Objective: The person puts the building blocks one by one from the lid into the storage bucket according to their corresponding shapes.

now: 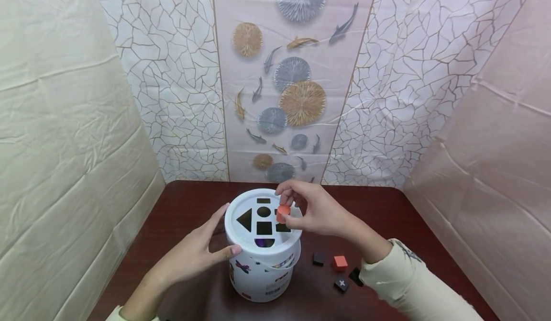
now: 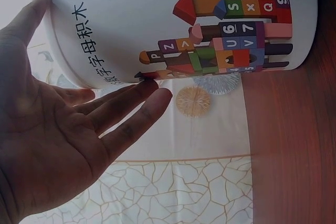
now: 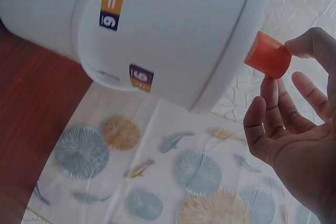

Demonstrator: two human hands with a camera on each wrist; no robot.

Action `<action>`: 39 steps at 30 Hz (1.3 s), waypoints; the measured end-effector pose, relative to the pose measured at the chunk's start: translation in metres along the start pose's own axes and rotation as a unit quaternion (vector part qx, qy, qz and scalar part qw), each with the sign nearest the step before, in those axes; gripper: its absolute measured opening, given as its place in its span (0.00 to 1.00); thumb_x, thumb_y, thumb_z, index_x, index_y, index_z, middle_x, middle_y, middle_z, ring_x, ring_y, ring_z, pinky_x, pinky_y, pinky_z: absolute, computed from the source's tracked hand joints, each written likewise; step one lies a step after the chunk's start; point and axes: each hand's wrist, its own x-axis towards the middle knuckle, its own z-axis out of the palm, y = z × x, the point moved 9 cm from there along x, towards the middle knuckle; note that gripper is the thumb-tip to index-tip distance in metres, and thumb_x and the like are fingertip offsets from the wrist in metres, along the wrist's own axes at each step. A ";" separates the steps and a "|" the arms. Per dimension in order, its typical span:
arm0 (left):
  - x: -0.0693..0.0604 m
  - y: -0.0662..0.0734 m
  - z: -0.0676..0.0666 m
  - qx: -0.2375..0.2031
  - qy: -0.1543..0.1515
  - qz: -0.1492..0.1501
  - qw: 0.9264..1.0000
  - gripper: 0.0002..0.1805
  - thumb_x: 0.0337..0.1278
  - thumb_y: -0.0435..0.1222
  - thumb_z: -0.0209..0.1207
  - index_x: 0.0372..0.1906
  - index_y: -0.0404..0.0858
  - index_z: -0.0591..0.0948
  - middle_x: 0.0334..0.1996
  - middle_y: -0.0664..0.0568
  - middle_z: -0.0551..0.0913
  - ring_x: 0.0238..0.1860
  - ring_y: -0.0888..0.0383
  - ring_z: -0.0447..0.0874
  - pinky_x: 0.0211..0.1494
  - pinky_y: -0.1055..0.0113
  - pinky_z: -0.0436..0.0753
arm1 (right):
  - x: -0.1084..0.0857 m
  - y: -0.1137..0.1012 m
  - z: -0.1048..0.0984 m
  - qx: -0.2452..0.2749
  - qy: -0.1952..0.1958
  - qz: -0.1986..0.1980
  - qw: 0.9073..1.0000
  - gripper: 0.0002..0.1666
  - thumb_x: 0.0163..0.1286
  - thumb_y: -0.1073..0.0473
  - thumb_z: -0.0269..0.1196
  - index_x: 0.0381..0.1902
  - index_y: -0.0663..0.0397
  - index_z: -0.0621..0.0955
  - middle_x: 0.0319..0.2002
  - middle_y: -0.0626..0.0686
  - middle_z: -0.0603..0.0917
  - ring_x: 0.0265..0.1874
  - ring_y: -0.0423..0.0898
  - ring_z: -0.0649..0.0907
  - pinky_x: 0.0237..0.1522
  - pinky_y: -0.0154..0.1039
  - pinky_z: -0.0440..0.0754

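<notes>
A white bucket (image 1: 262,275) with a shape-sorter lid (image 1: 234,237) stands upright on the table; its lid has triangular, round, square and other cut-outs. My right hand (image 1: 320,211) pinches an orange cylinder block (image 1: 282,214) between thumb and fingertips over the right part of the lid. In the right wrist view the same orange cylinder block (image 3: 269,56) is at the lid's edge; whether it touches cannot be told. With fingers spread and mostly straight, my left hand (image 1: 193,251) rests against the bucket's left side, its thumb at the lid rim. Printed block pictures (image 2: 226,51) cover the bucket's wall.
Right of the bucket lie a red cube (image 1: 340,263), a dark block (image 1: 318,259), a dark block with a white plus (image 1: 341,284) and another dark piece (image 1: 355,276) by the right sleeve. A patterned curtain (image 1: 275,120) hangs behind the dark red table (image 1: 172,206).
</notes>
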 end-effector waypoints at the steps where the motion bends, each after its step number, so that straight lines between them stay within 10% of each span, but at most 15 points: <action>1: 0.000 0.000 0.000 0.000 0.000 -0.001 1.000 0.63 0.58 0.76 0.68 0.90 0.69 0.47 0.85 0.54 0.69 0.83 0.46 0.71 0.78 0.31 0.75 | 0.002 -0.001 0.002 0.003 -0.002 -0.003 1.000 0.29 0.63 0.65 0.77 0.62 0.50 0.83 0.43 0.43 0.88 0.41 0.47 0.86 0.35 0.39 0.83; 39: 0.000 -0.002 0.001 -0.006 -0.002 -0.002 1.000 0.62 0.58 0.76 0.67 0.90 0.70 0.46 0.85 0.55 0.69 0.83 0.47 0.71 0.78 0.31 0.75 | 0.036 0.014 0.042 0.010 -0.018 -0.021 1.000 0.24 0.69 0.64 0.78 0.60 0.57 0.84 0.50 0.52 0.89 0.49 0.45 0.89 0.59 0.50 0.90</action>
